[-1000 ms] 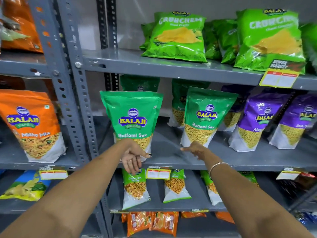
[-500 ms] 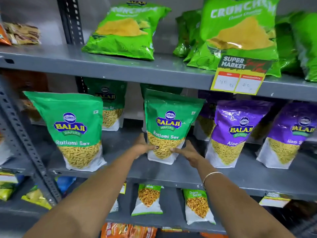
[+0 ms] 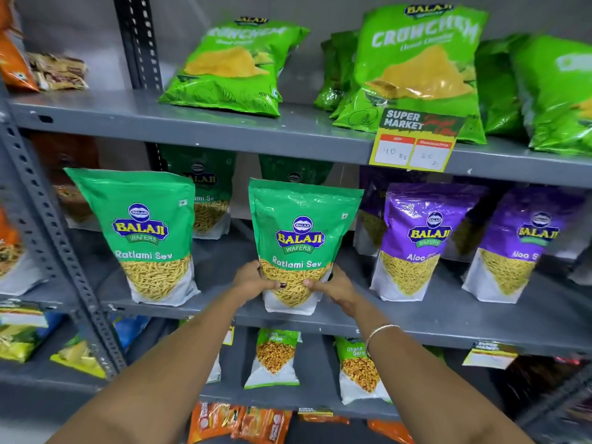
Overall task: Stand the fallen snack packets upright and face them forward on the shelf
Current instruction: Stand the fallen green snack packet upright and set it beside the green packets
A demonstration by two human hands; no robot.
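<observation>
A green Ratlami Sev packet (image 3: 302, 225) stands upright, label forward, at the front edge of the grey middle shelf (image 3: 448, 325). My left hand (image 3: 253, 280) grips its lower left side and my right hand (image 3: 333, 288) grips its lower right side, thumbs on the front. A second green Ratlami Sev packet (image 3: 144, 232) stands upright to the left, facing forward. Two purple Aloo Sev packets (image 3: 419, 238) (image 3: 519, 248) stand to the right, leaning slightly. More green packets (image 3: 205, 193) sit behind, partly hidden.
Green Crunchem chip bags (image 3: 234, 65) (image 3: 419, 72) lie leaning on the top shelf, with a yellow price tag (image 3: 413, 149) on its edge. Small green packets (image 3: 275, 357) stand on the shelf below. A perforated steel upright (image 3: 54, 238) divides the left bay with orange packets.
My view moved right and closer. Both hands went from the left packet and shelf edge onto the middle Ratlami Sev packet, closing around its base.
</observation>
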